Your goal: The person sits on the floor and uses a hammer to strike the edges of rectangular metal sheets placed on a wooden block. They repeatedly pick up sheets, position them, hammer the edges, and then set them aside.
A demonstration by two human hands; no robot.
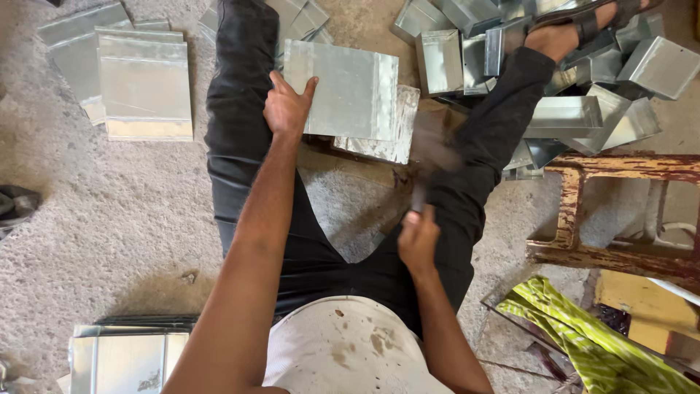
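Observation:
I sit on the concrete floor with my legs spread. A flat galvanised metal sheet [350,89] lies between my knees on top of another sheet [397,138]. My left hand [286,108] presses on its left edge, fingers spread. My right hand [417,237] grips the handle of a hammer [430,157], which is blurred by motion just right of the sheets. The hammer head is hard to make out.
A stack of flat sheets [144,80] lies at the upper left, another stack [124,357] at the lower left. Several folded metal boxes [569,117] are piled at the upper right around my right foot. A worn wooden stool [620,211] and a green striped cloth [583,335] stand right.

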